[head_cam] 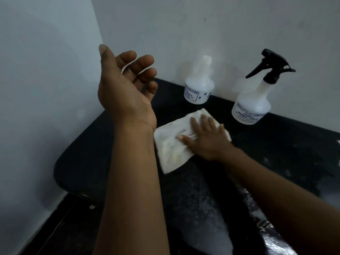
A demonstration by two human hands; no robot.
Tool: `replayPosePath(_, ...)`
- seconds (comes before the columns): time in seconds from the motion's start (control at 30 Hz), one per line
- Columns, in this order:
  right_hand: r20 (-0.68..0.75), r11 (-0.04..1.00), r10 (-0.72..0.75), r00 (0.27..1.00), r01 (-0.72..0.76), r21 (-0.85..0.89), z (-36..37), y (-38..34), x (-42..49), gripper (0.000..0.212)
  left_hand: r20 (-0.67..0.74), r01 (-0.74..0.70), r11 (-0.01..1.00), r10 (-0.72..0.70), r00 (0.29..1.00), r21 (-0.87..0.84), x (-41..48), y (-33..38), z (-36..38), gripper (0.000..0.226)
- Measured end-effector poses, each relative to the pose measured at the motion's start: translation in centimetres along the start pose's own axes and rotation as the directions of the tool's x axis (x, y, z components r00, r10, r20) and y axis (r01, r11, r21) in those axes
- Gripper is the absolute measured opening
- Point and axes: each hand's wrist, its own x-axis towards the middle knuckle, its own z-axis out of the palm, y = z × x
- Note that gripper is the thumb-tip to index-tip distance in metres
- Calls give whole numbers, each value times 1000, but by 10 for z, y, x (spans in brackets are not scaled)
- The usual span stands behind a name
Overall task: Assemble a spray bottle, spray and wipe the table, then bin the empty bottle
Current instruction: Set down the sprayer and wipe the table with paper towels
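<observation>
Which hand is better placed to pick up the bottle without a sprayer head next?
Probably the left. The left hand is raised, open and empty, near the bottle without a sprayer head. The right hand is pressing flat on the cloth.

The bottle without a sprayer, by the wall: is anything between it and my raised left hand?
Nothing visible. The left hand hangs open in the air, with only bare black table between it and the capless bottle.
</observation>
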Motion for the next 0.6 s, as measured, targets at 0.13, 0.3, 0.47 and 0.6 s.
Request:
replayPosePath(0.13, -196, 990, 81, 977, -55, 132, -23, 50, -23, 102, 9, 1, 999, -1, 1000, -32, 1, -2, 2, 42)
replayPosePath(0.3, -449, 973, 45, 892, 62, 221, -33, 14, -12, 71, 17, 11, 1000, -11, 1000, -1, -1, -5, 7, 44)
replayPosePath(0.47, -135, 958, 241, 961, -213, 190, 4, -40, 31, 93, -14, -27, 999, 27, 1000, 18, 3, -2, -1, 44)
replayPosePath(0.6, -154, 979, 191, 969, -176, 101, 12, -60, 30, 108, -4, -17, 999, 17, 1000, 28, 3, -8, 2, 43)
